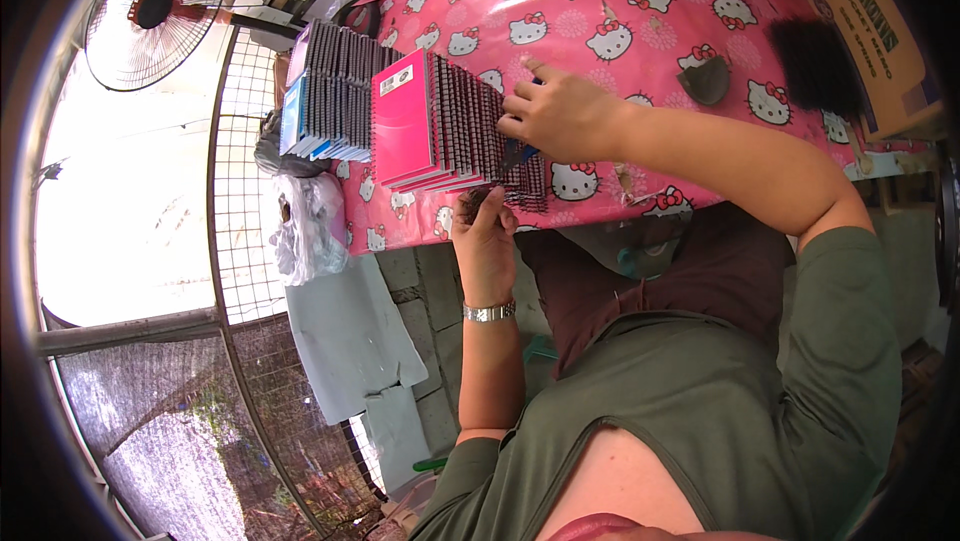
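Note:
A row of pink spiral notebooks [403, 121] stands on the table in front of me, black wire bindings toward my right. My left hand [484, 231], with a metal watch on its wrist, is closed at the near end of the row. Its fingers pinch something dark that I cannot make out. My right hand [560, 113] reaches in from the right beside the bindings. Its fingers are curled and the index finger sticks out a little. A dark, partly blue object [515, 153] shows below these fingers, mostly hidden; its kind cannot be told.
More notebooks with blue covers [295, 116] stand to the left. A pink patterned cloth [640, 31] covers the table. At right are a dark grey piece [706, 81], a black bristly thing [815, 66] and a cardboard box [880, 41]. A fan [153, 7] stands far left, plastic bags [305, 226] nearer.

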The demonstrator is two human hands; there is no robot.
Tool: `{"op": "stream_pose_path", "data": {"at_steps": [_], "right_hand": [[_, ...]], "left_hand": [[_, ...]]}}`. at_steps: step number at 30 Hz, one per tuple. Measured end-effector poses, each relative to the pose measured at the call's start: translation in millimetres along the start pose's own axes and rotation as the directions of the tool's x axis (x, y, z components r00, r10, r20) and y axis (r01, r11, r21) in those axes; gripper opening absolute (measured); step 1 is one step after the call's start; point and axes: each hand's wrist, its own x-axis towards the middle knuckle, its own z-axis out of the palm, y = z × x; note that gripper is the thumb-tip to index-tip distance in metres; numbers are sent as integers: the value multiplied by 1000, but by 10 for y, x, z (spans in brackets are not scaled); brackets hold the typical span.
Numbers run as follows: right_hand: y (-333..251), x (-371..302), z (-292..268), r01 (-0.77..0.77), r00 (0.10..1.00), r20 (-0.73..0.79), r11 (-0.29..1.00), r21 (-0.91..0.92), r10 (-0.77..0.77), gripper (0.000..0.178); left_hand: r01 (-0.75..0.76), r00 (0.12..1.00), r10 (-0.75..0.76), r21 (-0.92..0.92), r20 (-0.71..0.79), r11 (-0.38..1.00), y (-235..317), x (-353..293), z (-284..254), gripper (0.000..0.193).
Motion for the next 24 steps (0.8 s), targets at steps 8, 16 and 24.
{"op": "stream_pose_path", "data": {"at_steps": [8, 16, 24], "right_hand": [[-51, 60, 27, -173, 927, 357, 977, 124, 119, 12], [-54, -1, 92, -45, 988, 152, 998, 46, 37, 11], [1, -78, 145, -154, 971, 206, 979, 136, 124, 11]], "left_hand": [[-48, 999, 48, 71, 2, 996, -42, 13, -30, 10], [-16, 1000, 16, 24, 23, 1000, -96, 72, -54, 11], [-97, 995, 98, 42, -34, 994, -159, 81, -88, 14]]}}
